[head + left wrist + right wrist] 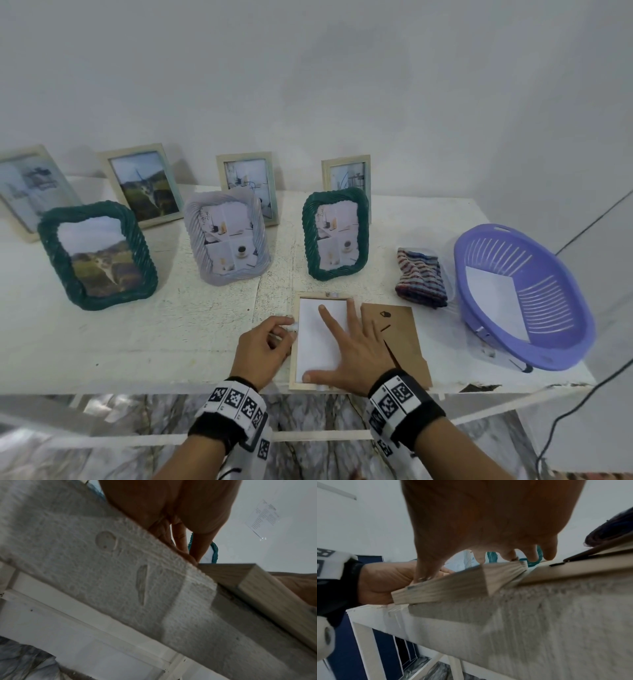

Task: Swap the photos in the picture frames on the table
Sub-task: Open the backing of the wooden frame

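A light wooden frame lies face down at the near edge of the white surface, at 6 o'clock in the head view. A white photo back sits inside it. The right hand lies flat on that sheet, fingers spread and straight, thumb at the frame's near rail. The left hand is at the frame's left rail, fingers curled, thumb and fingertips pinching a small tab at that edge. The brown backing board lies flat just beside the frame at its 3 o'clock side.

At 12 o'clock from the frame a dark green woven frame stands upright. A lilac woven frame stands at 11 o'clock, and a second green woven frame at 10 o'clock. Four pale frames stand behind them along the wall. A folded striped cloth lies at 2 o'clock, and a purple plastic basket holding a white sheet sits beyond it.
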Demonstrator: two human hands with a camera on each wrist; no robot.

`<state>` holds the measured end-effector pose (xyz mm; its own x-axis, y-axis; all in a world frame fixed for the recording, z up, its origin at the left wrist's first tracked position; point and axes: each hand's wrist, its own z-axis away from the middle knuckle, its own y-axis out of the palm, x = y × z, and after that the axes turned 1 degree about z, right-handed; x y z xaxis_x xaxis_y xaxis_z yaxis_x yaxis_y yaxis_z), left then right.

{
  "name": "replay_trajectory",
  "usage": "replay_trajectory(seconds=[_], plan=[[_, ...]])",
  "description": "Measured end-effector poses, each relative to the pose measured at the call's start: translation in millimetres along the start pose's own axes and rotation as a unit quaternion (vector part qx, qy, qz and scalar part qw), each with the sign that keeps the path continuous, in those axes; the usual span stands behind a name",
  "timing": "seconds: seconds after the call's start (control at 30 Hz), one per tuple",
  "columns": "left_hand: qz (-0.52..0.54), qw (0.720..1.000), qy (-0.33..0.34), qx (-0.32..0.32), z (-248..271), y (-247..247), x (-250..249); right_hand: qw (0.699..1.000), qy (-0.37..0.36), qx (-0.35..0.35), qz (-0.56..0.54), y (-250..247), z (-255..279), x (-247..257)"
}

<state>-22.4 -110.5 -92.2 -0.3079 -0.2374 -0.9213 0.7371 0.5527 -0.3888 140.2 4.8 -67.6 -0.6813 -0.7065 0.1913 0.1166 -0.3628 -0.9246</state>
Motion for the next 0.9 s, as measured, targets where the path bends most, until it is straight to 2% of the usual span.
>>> replay_trajectory(seconds=[0.37,0.6,0.77,0.83,0.9], plan=[[0.001,1.0,-0.01,0.001,-1.1,-0.5,-0.7,0.999,0.003,0.037,0.012,-8.2,-7.6,3.7],[-0.002,1.0,-0.011,0.001,0.6,0.0,-2.4,0.999,0.021,0.003,-0.027,-10.2,-9.3,6.0],[0.007,1.0,0.002,-0.017,2.5,-1.5,-11.0,0.994,0.007,-0.102,-0.045,-21.4,-2.6,9.9],[0.026,0.999,0.02,-0.035,3.8,-2.7,-22.4,0.991,0.0,-0.101,-0.089,-22.4,1.8,10.7],[0.087,0.996,0.014,-0.015,7.3,-2.1,-36.5,0.983,-0.008,-0.079,-0.165,-23.5,9.2,11.8]])
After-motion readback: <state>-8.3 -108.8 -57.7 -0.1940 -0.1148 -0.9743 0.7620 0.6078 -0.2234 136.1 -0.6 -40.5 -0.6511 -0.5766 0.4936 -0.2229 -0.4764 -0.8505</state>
